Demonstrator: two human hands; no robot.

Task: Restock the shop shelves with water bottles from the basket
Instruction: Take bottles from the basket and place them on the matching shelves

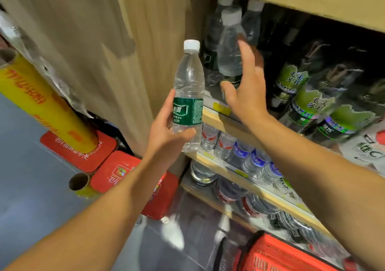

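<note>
The task stands partway done, by my judgement: several clear, white-capped bottles already stand at the left end of the upper shelf (216,114), one more is in hand, and the red basket (277,254) at five o'clock sits on the floor with its contents out of view, so what remains cannot be counted. The left hand (166,124) grips a water bottle (188,95) upright at its lower half, fingers and thumb curled round the green label; the bottle is held in the air just outside the shelf front, at roughly eleven o'clock from that hand and not yet placed. The right hand (243,89) reaches into the shelf at one o'clock with fingers spread, its thumb at the base of a shelved bottle (230,47) and its fingers alongside that bottle's body; whether they press on it I cannot tell. The held bottle is thin, ribbed, transparent plastic with a smooth white screw cap and a glossy wrap label. The shelves are pale wood-grain board with yellow price tags on the front edge. Further right on the upper shelf stand dark bottles with green labels (300,95); the lower shelves carry more clear bottles with blue or red labels. At nine o'clock lean yellow film rolls (41,106) on cardboard cores, over red flat tins (83,154).
</note>
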